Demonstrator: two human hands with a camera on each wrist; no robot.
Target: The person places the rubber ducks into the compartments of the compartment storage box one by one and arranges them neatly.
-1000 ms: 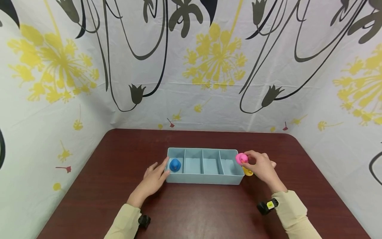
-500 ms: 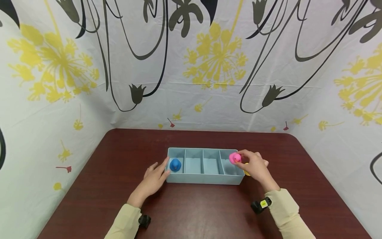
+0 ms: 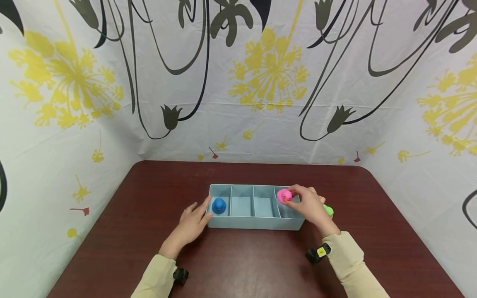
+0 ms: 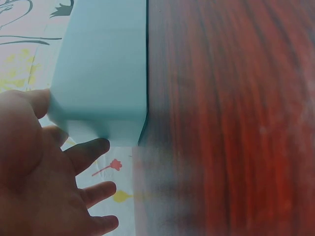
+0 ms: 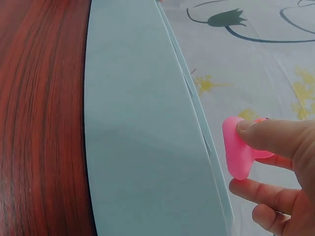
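A pale blue tray [image 3: 257,223] with several compartments in a row stands on the table. In its leftmost compartment sits a small blue rubber duck [image 3: 218,205]. My left hand [image 3: 191,223] rests against the tray's left end with its fingers spread, as the left wrist view also shows at the tray's corner [image 4: 98,110]. Between thumb and fingers, my right hand [image 3: 309,205] pinches a pink rubber duck [image 3: 284,195] over the rightmost compartment. In the right wrist view the pink duck [image 5: 238,150] shows above the tray's rim.
Behind the right hand, a bright green toy [image 3: 328,210] partly shows to the right of the tray. The dark red wooden table [image 3: 257,265] meets a white patterned cloth [image 3: 208,145] at the back and sides.
My right hand has moved left with the pink duck, from beside the tray to over its rightmost compartment. A yellow duck became hidden behind the hand, and a green toy came into sight. Left hand unmoved.
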